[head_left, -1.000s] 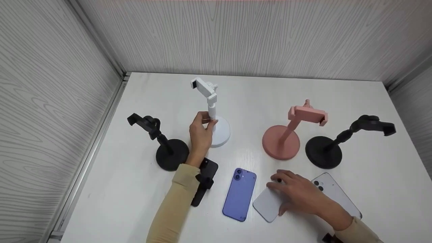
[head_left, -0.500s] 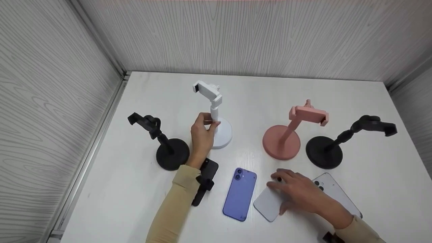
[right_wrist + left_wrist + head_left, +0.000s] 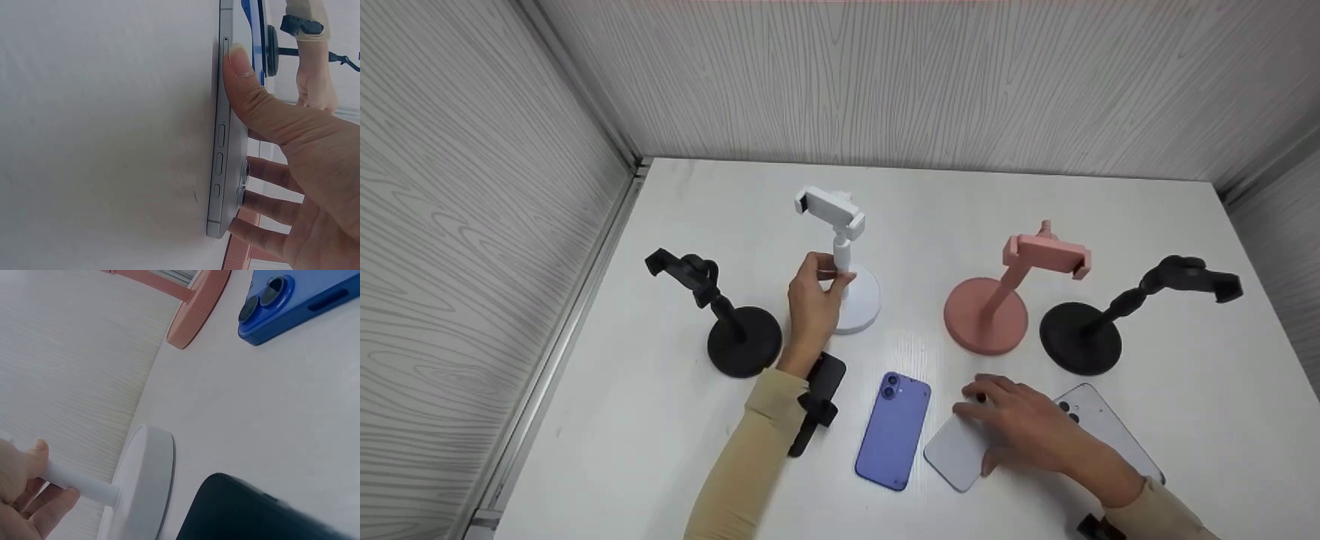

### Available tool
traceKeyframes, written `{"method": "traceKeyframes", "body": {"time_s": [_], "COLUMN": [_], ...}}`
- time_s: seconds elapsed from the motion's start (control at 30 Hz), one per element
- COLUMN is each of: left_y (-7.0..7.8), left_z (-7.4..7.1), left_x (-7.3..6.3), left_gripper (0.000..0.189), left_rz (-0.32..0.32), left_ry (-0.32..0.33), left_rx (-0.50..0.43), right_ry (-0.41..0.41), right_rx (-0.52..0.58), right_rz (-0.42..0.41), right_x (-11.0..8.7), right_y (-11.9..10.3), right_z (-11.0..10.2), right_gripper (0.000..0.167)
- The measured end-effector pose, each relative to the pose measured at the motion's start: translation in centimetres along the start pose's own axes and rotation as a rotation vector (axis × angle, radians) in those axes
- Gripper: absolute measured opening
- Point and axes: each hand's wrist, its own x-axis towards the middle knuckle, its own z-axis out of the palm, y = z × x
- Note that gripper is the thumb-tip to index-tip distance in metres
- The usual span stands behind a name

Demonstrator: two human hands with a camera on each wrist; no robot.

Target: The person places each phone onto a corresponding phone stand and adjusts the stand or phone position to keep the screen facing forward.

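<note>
Pale grey phone (image 3: pixel 956 454) lies flat on the white table (image 3: pixel 607 420), lower right of centre; our right hand (image 3: pixel 1024 424) arches over it, gripping it, thumb at one smooth edge and bent fingers reaching across to the camera end. At its right we see a white phone (image 3: pixel 1106 427) lying aslant, partly behind our wrist; leftward lie a violet-blue phone (image 3: pixel 892 435) and a black phone (image 3: pixel 829 375), partly hidden by our left forearm. Our left arm, in a tan sleeve (image 3: pixel 750 450), stretches up from the bottom edge, and our left hand (image 3: pixel 814 304) pinches the slim round stem of a white stand (image 3: pixel 841 251) above its disc base, left of centre. Beyond the phones also stand a black stand (image 3: pixel 720 306) at left, a matt pink stand (image 3: pixel 1006 287) right of centre and a second black stand (image 3: pixel 1126 302) at right, all with round bases and clamp heads. Behind, a wood-grained grey panel (image 3: pixel 885 82) fills the top.
</note>
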Motion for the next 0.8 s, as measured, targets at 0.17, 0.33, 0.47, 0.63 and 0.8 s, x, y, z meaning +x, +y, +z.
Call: {"method": "traceKeyframes", "body": {"time_s": [0.17,0.33,0.47,0.63,0.8], "left_y": [0.2,0.1,0.2,0.3,0.5], "left_z": [0.2,0.4,0.6,1.1,1.4], "left_x": [-0.3,-0.4,-0.6,-0.7,-0.9], "left_gripper": [0.033,0.031,0.03,0.03,0.031], "left_rz": [0.004,0.018,0.023,0.02,0.027], "left_ry": [0.006,0.015,0.028,0.042,0.04], "left_rx": [-0.001,0.006,0.006,-0.008,-0.017], "right_ry": [-0.002,0.02,0.02,0.004,-0.018], "right_rx": [-0.001,-0.012,-0.01,0.003,0.036], "right_rz": [0.004,-0.006,-0.004,0.008,0.027], "right_x": [0.0,-0.1,-0.1,0.0,0.0], "right_y": [0.1,0.1,0.1,0.0,0.0], "right_z": [0.1,0.2,0.3,0.2,0.0], "right_gripper": [0.078,0.079,0.08,0.079,0.078]}}
